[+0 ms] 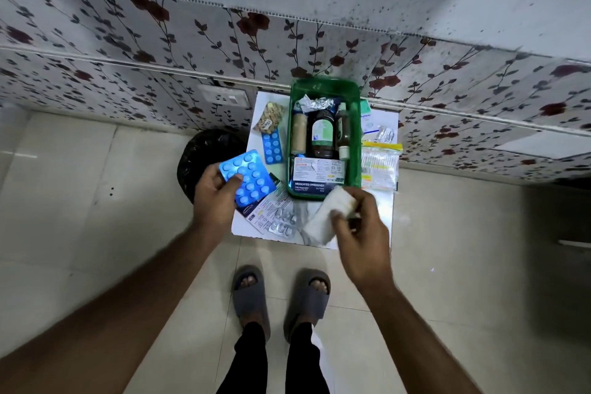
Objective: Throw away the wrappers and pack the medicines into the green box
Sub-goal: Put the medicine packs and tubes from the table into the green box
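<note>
Head view: we are mid-sort at the small white table [388,211], both hands loaded.

Left of the table sits the black bin [204,150]; our left hand [215,193] pinches a blue blister pack [248,177] over the table's left edge. The green box [324,141], already part-filled with bottles, sits at the far edge. Our right hand [358,227] grips a blurred white packet [329,213], wrapper or medicine unclear. Next, we judge, each goes into box or bin.

Dim, even indoor light; right hand [358,233] motion-blurred (edges bow with wide-angle distortion).
</note>
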